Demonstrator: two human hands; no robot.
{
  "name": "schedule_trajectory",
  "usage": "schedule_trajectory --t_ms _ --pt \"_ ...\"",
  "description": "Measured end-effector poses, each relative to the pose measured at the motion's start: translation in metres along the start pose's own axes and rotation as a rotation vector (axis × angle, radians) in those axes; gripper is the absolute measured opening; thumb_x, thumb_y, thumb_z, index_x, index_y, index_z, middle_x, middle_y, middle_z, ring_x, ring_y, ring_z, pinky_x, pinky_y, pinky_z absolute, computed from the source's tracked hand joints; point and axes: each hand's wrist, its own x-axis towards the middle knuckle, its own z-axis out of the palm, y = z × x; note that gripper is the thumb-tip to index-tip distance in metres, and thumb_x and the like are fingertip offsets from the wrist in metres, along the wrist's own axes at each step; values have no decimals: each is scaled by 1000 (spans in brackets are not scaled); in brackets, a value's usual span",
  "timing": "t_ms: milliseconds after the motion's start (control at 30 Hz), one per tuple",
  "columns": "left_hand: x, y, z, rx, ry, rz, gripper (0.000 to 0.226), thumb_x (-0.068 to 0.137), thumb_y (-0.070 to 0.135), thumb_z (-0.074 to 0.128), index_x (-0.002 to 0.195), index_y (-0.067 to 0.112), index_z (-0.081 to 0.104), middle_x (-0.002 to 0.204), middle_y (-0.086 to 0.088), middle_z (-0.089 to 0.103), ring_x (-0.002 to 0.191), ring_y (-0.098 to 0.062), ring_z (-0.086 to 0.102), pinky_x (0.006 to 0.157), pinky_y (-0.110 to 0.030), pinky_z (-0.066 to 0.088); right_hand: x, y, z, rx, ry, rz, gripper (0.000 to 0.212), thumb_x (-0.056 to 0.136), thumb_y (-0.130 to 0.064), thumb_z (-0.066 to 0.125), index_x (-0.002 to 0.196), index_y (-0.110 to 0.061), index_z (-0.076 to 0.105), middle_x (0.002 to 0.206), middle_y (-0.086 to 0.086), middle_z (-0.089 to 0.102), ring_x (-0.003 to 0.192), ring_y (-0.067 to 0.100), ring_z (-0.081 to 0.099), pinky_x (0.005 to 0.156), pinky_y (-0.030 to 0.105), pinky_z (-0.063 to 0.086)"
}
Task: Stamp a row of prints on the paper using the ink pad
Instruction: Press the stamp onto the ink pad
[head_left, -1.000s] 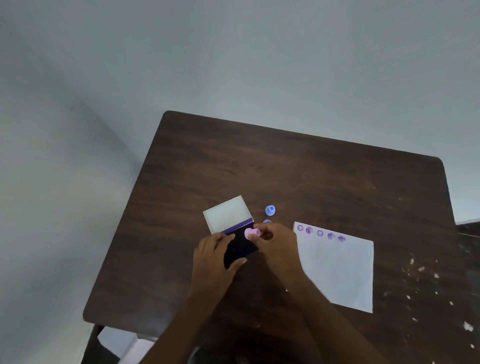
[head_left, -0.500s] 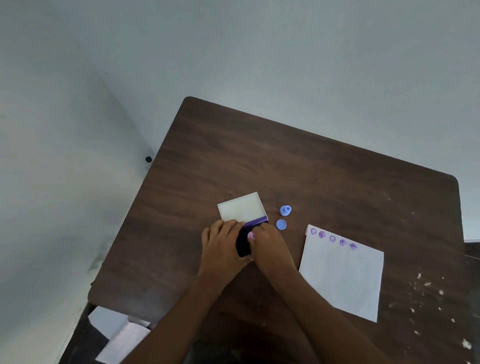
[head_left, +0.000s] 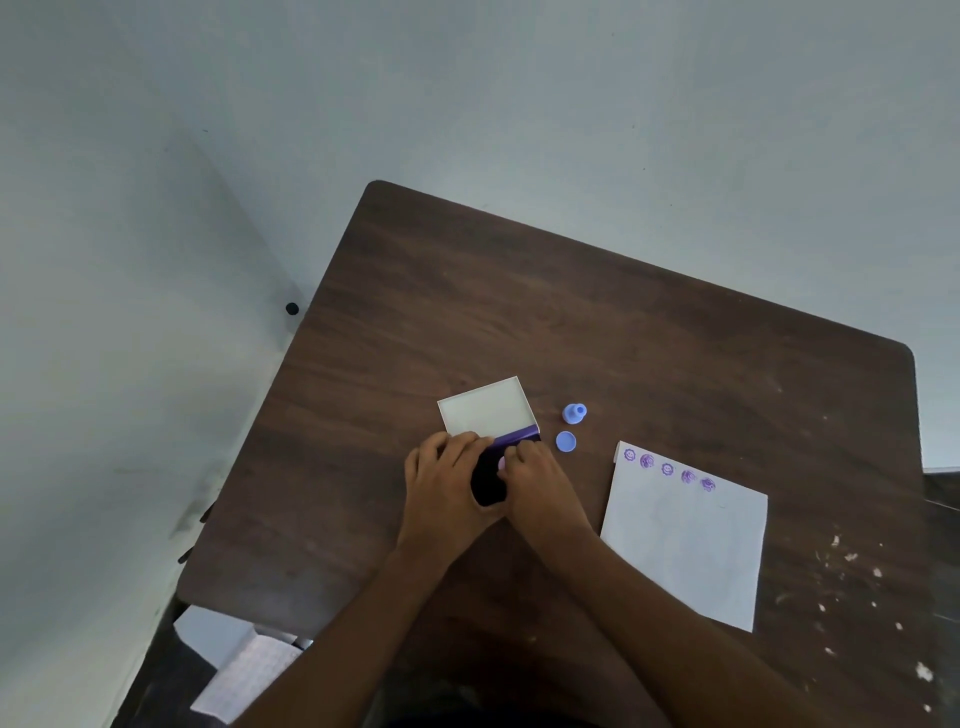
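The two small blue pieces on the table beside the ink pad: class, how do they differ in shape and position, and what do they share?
The farther blue piece has a raised knob on a round base, while the nearer blue piece looks like a plain flat disc. The farther blue piece lies level with the ink pad's open lid; the nearer blue piece lies closer to the paper. Both are light blue, untouched, and rest on the table.

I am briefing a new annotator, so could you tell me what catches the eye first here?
Both hands, left hand and right hand, meet over the open ink pad at the table's middle. To their right lies white paper with five purple prints along its top edge.
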Motion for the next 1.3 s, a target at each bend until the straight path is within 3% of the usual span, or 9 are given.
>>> schedule_trajectory --t_ms 567,633,733,1000,1233,1300 --pt "0 -3 3 4 -14 4 77 62 64 73 126 23 59 129 2 61 120 -23 51 102 -41 37 0 2 2 -5 -16 1 19 87 -4 53 105 3 57 108 22 55 101 33 48 84 41 40" --pt "-1 -3 3 -2 -6 5 77 62 63 74 126 22 60 129 1 62 120 -24 51 103 -42 37 0 4 5 8 -50 13 23 90 -6 52 112 2 56 116 23 55 107 33 48 89 41 40" --pt "-1 -3 4 -6 -7 8 77 63 61 74 127 22 59 129 0 61 121 -25 51 103 -42 37 0 9 9 101 -205 60 42 99 -20 50 138 -6 42 145 15 45 130 28 42 111 38 32" --pt "0 -1 5 28 12 13 78 58 58 79 125 22 60 126 0 62 117 -25 52 99 -42 39 3 9 11 15 -176 -17 43 98 -21 53 138 -9 44 142 12 48 129 25 43 111 34 32" --pt "0 7 -3 45 -4 -4 75 59 57 78 122 21 61 124 0 63 115 -25 54 99 -42 40 0 11 7 136 -201 80 42 98 -24 53 137 -12 45 142 9 49 128 22 45 109 31 32" --pt "1 9 -5 47 -37 -14 77 61 58 78 125 20 59 127 -1 62 118 -25 53 102 -42 39 10 7 2 237 -288 247 45 99 -30 50 140 -13 42 143 7 47 129 22 44 109 32 32"
